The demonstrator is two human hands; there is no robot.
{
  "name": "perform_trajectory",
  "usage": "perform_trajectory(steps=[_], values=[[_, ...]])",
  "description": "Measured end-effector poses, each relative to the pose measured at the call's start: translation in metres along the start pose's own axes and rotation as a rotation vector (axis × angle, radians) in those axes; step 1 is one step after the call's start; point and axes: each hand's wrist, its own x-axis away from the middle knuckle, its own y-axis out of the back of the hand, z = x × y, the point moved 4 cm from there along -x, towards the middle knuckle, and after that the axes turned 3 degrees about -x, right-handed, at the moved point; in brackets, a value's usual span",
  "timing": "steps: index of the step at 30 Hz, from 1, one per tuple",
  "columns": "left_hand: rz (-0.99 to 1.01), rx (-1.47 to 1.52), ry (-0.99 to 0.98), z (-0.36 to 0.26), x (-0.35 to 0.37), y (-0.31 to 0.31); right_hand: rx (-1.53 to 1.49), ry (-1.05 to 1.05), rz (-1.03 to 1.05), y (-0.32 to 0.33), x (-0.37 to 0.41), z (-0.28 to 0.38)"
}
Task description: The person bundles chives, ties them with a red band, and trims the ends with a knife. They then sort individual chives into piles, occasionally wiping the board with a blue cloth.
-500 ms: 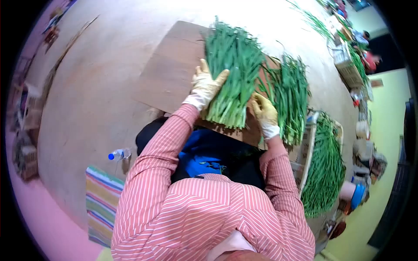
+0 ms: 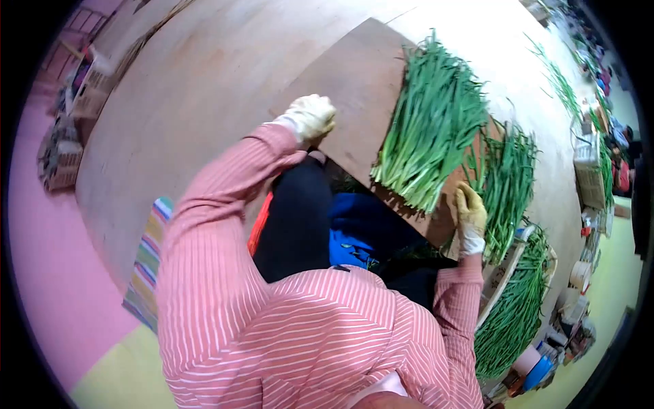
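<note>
My left hand [image 2: 312, 117], in a pale rubber glove, is closed in a fist at the left near side of a brown board [image 2: 361, 88]; what its fingers hold, if anything, is hidden. My right hand [image 2: 470, 210], in a yellowish glove, has curled fingers by the board's right near edge, between two bundles. A wide bundle of long flat-leaved greens, like garlic chives [image 2: 432, 126], lies on the board with pale stem ends towards me. To its right lies a second bundle of greens [image 2: 507, 184]. Neither hand touches the wide bundle.
A pale crate [image 2: 501, 283] heaped with long greens [image 2: 514, 317] stands right of my lap. A striped mat [image 2: 146, 273] lies at left. Baskets [image 2: 65, 160] line the left wall. Crates [image 2: 589, 177] with greens and several people are at far right.
My left hand has left the wide bundle, moved to the board's side and closed. My right hand has curled further. The view has swung left, so board and greens appear further right.
</note>
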Motion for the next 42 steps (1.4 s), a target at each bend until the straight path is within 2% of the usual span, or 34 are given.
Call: perform_trajectory(steps=[2, 4, 5, 6, 8, 9, 10, 11, 12, 14, 15, 16, 18, 20, 23, 26, 28, 29, 30, 32, 33, 34, 36, 38, 40, 41, 42], values=[[0.119, -0.035, 0.047, 0.039, 0.052, -0.006, -0.015, -0.064, 0.074, 0.007, 0.004, -0.021], [0.220, 0.034, 0.380, 0.085, 0.116, -0.012, 0.052, 0.023, 0.047, 0.015, 0.023, 0.001], [-0.135, 0.116, 0.432, 0.102, 0.163, -0.018, 0.093, 0.022, 0.056, 0.018, 0.033, 0.005], [-0.114, 0.121, 0.469, 0.103, 0.193, -0.032, 0.135, 0.020, 0.049, 0.021, 0.042, 0.004], [-0.063, 0.848, 0.887, 0.109, 0.245, -0.073, 0.061, -0.038, 0.065, 0.025, 0.054, -0.024], [0.105, 0.860, 0.898, 0.109, 0.257, -0.108, -0.026, -0.134, 0.070, 0.023, 0.061, -0.024], [0.036, 0.807, 0.824, 0.109, 0.266, -0.162, 0.026, -0.123, 0.073, 0.024, 0.066, -0.026], [0.129, 0.897, 0.937, 0.097, 0.268, -0.185, 0.002, -0.151, 0.105, 0.026, 0.067, -0.034], [0.259, 0.718, 0.882, 0.103, 0.262, -0.250, -0.024, -0.180, 0.125, 0.027, 0.066, -0.042], [0.325, 0.738, 1.004, 0.090, 0.259, -0.313, -0.060, -0.187, 0.078, 0.029, 0.072, -0.048], [0.278, 0.678, 1.074, 0.084, 0.258, -0.342, -0.110, -0.191, 0.028, 0.031, 0.072, -0.049], [0.277, 0.688, 1.059, 0.078, 0.248, -0.342, -0.097, -0.190, 0.016, 0.033, 0.074, -0.043], [0.444, 0.651, 1.257, 0.063, 0.238, -0.346, 0.024, -0.281, 0.063, 0.039, 0.081, -0.029], [0.460, 0.649, 1.255, 0.057, 0.230, -0.381, 0.096, -0.321, 0.112, 0.039, 0.083, -0.019], [0.467, 0.608, 1.190, 0.057, 0.223, -0.395, 0.046, -0.345, 0.096, 0.042, 0.086, -0.031], [0.521, 0.583, 1.081, 0.064, 0.225, -0.376, 0.025, -0.367, 0.074, 0.042, 0.082, -0.025], [0.560, 0.670, 0.981, 0.064, 0.227, -0.352, 0.088, -0.278, 0.052, 0.041, 0.073, 0.008], [0.553, 0.701, 0.954, 0.066, 0.227, -0.333, 0.135, -0.155, -0.032, 0.043, 0.068, 0.019], [0.544, 0.693, 0.960, 0.067, 0.234, -0.310, -0.055, -0.297, -0.041, 0.051, 0.066, 0.020], [0.257, 0.933, 0.951, 0.065, 0.249, -0.270, -0.098, -0.068, -0.129, 0.054, 0.056, 0.050], [0.163, 0.961, 0.865, 0.067, 0.253, -0.261, -0.051, -0.012, -0.139, 0.057, 0.050, 0.066], [0.142, 0.952, 0.868, 0.068, 0.259, -0.252, -0.231, -0.025, -0.141, 0.055, 0.045, 0.078], [-0.027, 1.394, 0.887, 0.060, 0.263, -0.187, -0.142, 0.083, -0.167, 0.028, 0.049, 0.155], [-0.061, 1.463, 0.852, 0.055, 0.260, -0.134, -0.236, 0.219, -0.063, -0.011, 0.058, 0.220], [-0.141, 1.644, 0.599, 0.047, 0.253, -0.102, 0.052, 0.586, 0.117, -0.040, 0.061, 0.258], [-0.171, 1.759, 0.536, 0.042, 0.249, -0.095, 0.007, 0.599, 0.196, -0.056, 0.061, 0.272], [-0.178, 1.748, 0.509, 0.037, 0.247, -0.081, -0.038, 0.614, 0.278, -0.073, 0.059, 0.284]])
